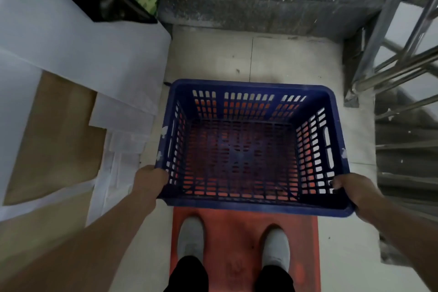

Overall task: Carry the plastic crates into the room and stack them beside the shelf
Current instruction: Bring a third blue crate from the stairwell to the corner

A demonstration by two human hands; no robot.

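Note:
A blue plastic crate (251, 87) with slotted walls and an empty inside fills the middle of the head view, held level above the floor. My left hand (150, 179) grips its near left corner at the rim. My right hand (353, 191) grips its near right corner, fingers curled over the edge. Through the crate's slots an orange-red mat shows beneath it. No shelf is in view.
I stand with both shoes on an orange-red mat (237, 244) on a pale tiled floor. White sheets and brown cardboard (54, 135) lie stacked at left. A grey concrete step (272, 9) rises ahead. A metal stair railing (403, 64) and descending stairs are at right.

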